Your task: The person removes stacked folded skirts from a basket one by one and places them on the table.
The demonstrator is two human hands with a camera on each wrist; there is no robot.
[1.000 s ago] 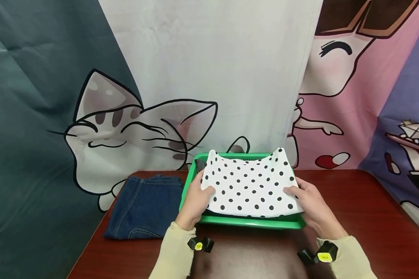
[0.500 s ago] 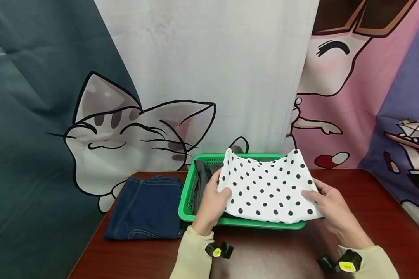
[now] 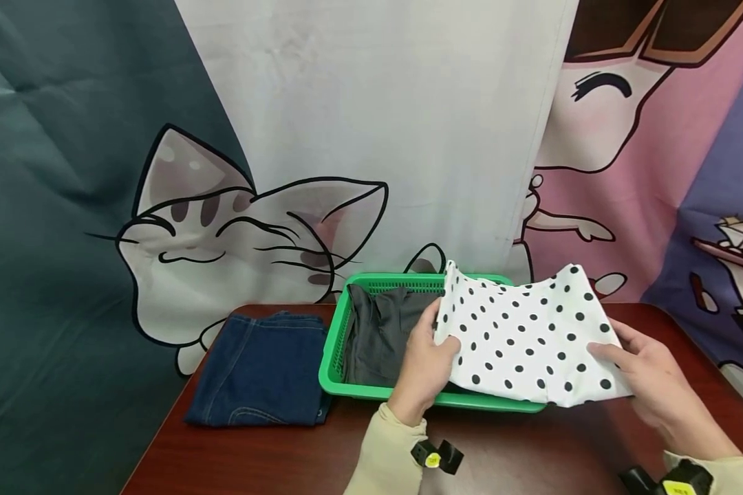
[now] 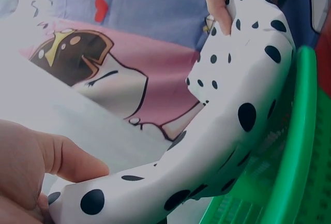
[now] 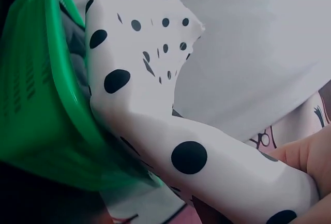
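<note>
A white folded cloth with black polka dots (image 3: 526, 337) hangs between both hands, over the right part of a green plastic basket (image 3: 371, 392). My left hand (image 3: 426, 368) pinches its left edge, thumb on top. At the opposite edge my right hand (image 3: 653, 371) grips the cloth in the same way, out past the basket's right end. In the left wrist view the dotted cloth (image 4: 222, 115) sags in a curve above the green rim. Dark grey folded clothing (image 3: 384, 330) lies inside the basket, partly covered by the cloth.
Folded blue jeans (image 3: 260, 371) lie on the reddish-brown table (image 3: 254, 454), just left of the basket. A printed cartoon curtain (image 3: 378, 137) hangs behind the table's back edge.
Both hands have carried the dotted cloth to the right, from over the middle of the basket to past its right end. More of the dark grey clothing has come into view. The jeans stay put.
</note>
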